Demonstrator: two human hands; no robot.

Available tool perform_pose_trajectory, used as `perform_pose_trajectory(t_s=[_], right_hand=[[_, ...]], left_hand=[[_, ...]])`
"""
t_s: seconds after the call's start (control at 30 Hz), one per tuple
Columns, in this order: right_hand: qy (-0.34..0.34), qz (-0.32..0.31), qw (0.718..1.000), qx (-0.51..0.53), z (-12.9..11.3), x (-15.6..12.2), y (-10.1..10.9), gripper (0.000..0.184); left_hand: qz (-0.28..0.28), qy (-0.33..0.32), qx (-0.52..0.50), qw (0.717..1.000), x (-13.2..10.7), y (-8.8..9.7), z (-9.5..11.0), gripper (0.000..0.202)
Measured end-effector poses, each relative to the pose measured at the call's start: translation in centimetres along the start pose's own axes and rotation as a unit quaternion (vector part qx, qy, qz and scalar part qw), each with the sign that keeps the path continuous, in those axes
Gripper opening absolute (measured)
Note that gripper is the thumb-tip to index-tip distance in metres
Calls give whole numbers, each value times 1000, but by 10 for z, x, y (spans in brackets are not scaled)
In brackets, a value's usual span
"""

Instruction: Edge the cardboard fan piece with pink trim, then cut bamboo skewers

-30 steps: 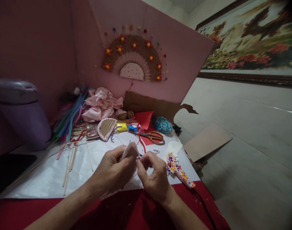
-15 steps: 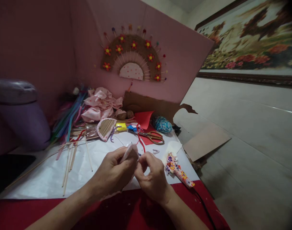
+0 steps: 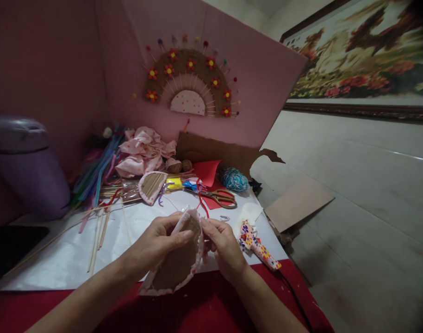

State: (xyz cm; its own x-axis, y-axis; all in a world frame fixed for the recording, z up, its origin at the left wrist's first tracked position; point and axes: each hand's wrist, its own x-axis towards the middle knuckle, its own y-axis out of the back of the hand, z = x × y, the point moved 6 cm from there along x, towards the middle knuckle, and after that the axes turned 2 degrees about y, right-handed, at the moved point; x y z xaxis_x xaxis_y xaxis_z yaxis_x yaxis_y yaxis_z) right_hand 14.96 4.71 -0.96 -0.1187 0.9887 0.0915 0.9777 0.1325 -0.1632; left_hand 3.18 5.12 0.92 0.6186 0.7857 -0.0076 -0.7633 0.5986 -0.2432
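A half-round cardboard piece (image 3: 175,268), edged with folded pink dotted fabric, is tilted up above the table's near side with its bare brown face showing. My left hand (image 3: 156,243) grips its left side, thumb flat on the cardboard and fingers behind. On the right rim, the thumb and fingers of my right hand (image 3: 225,245) pinch the fabric edge; some of those fingertips are hidden. Beyond my hands lies a smaller fabric-edged cardboard piece (image 3: 152,187). Scissors (image 3: 220,198) rest on red sheets, and a flower-patterned glue gun (image 3: 262,254) lies to the right.
Thin wooden sticks (image 3: 99,238), pipe cleaners (image 3: 105,162) and crumpled pink fabric (image 3: 142,150) lie at the left and back. A blue yarn ball (image 3: 234,179) sits near the cardboard strip (image 3: 214,152). A purple tumbler (image 3: 31,171) stands far left. A pink board (image 3: 260,88) rises behind.
The cardboard piece has turned so its brown face now shows toward me. My left thumb lies across it, and my right hand has shifted slightly up along its edge.
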Motion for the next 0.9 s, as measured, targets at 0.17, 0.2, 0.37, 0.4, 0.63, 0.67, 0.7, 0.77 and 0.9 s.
perform_pose_trajectory(t_s=[0.17, 0.2, 0.37, 0.4, 0.63, 0.67, 0.7, 0.77, 0.9], right_hand=[[-30, -29, 996, 79, 5, -4, -8, 39], [-32, -29, 996, 82, 6, -4, -7, 38], [-17, -26, 998, 57, 5, -3, -4, 38], [-7, -28, 999, 41, 4, -3, -4, 38], [135, 22, 978, -157, -12, -8, -1, 42], [164, 32, 968, -189, -15, -9, 0, 42], [190, 38, 956, -220, -17, -11, -1, 41], [229, 41, 933, -274, -19, -12, -2, 39], [283, 62, 886, -362, -21, -16, -4, 35]], left_hand=[[-18, 9, -28, 999, 0, -3, -1, 27], [-20, 10, -28, 999, 0, -3, -1, 26], [-11, 6, -1, 1000, -3, -1, 0, 20], [-4, 6, 8, 1000, -2, 0, -1, 20], [25, 8, 45, 999, 2, 7, -10, 25], [31, 7, 50, 998, 3, 8, -11, 25], [38, 7, 53, 998, 3, 9, -13, 26], [52, 7, 56, 997, 4, 11, -15, 27], [70, 13, 38, 997, 5, 10, -16, 31]])
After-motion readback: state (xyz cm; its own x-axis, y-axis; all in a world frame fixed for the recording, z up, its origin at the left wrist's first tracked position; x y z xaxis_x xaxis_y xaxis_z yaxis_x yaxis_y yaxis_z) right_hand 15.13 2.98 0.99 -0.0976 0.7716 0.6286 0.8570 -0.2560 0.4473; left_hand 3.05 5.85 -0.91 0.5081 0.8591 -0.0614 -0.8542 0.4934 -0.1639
